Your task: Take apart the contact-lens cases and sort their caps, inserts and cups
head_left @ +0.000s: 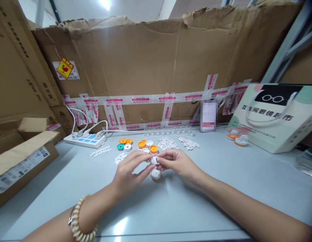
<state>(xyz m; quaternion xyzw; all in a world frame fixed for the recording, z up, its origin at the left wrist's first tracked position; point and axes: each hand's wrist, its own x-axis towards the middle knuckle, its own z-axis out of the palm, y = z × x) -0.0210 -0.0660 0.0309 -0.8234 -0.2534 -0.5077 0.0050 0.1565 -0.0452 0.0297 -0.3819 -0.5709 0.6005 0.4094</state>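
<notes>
Between the fingertips of both hands is a small white plastic part [154,160], held a little above the table. My left hand [132,169] pinches it from the left with thumb and fingers. From the right, the thumb and index finger of my right hand [174,163] close on the same part. Just below it stands a round piece with a white top and orange base [155,174]. Behind my hands are orange round cases [153,149] and white ones [149,144], partly hidden by my fingers. The held part's exact shape is too small to make out.
Piles of small white parts [167,143] lie behind my hands, with clear cups [168,131] in a row beyond. A power strip [85,139] and an open carton [25,164] are at left. A paper bag [274,117] and white-and-orange pieces [241,140] stand at right.
</notes>
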